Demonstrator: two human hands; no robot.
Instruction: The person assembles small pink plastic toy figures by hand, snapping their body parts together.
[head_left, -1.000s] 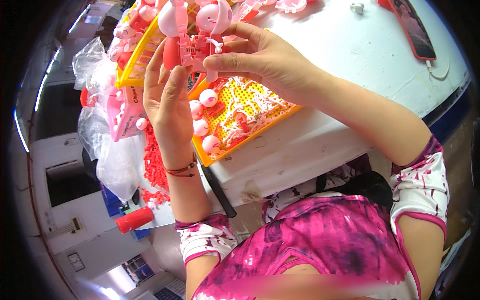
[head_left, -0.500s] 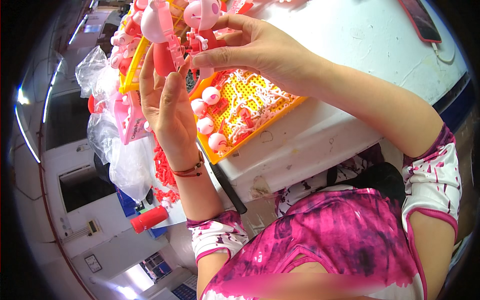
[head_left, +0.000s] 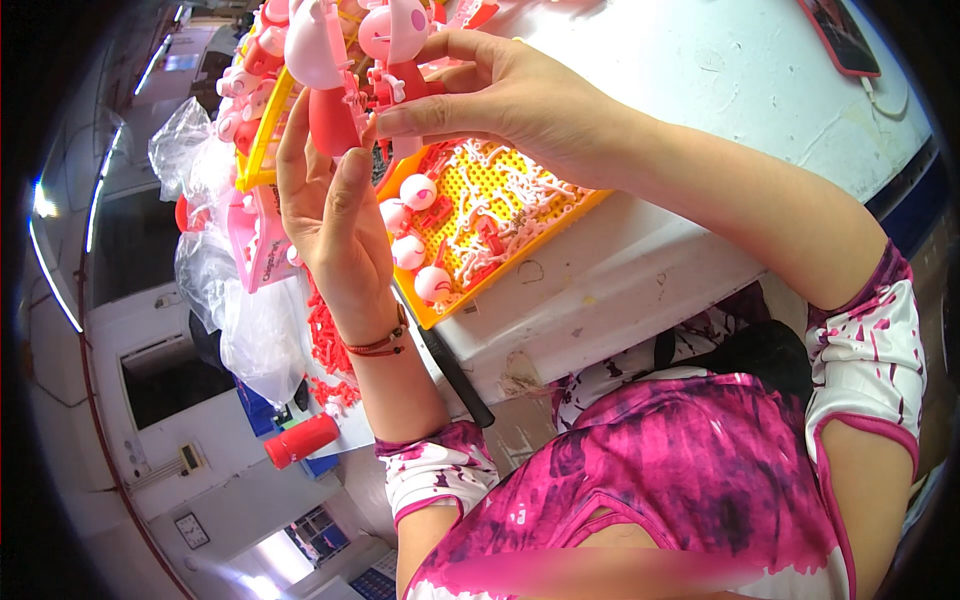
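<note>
The left hand [head_left: 330, 215] is raised up in front of the orange tray [head_left: 520, 262], palm turned toward the person, and its fingers are wrapped around a pink and red toy figure [head_left: 322, 75]. The right hand [head_left: 500, 95] comes in from the other side, above the orange tray, and its thumb and first finger pinch a second toy figure [head_left: 395, 45] with a round pink head and a red body. The two toy figures are right next to each other, almost touching, just above the far left corner of the orange tray. Inside the orange tray lie small round pink heads [head_left: 418, 238] in a row along its left edge, and a heap of thin white and red plastic bits [head_left: 500, 205] fills the middle. The orange tray sits on a white table [head_left: 700, 130], with one corner sticking out over the table's near edge. To the left of the orange tray is a yellow tray [head_left: 255, 135] with more pink toy parts piled in it. Below that, still left of the orange tray, hang clear plastic bags [head_left: 245, 320] and a pile of small red pieces [head_left: 325, 345]. Far to the right of the orange tray, a phone in a red case [head_left: 840, 40] lies on the table. A red string bracelet [head_left: 378, 342] goes around the left wrist.
</note>
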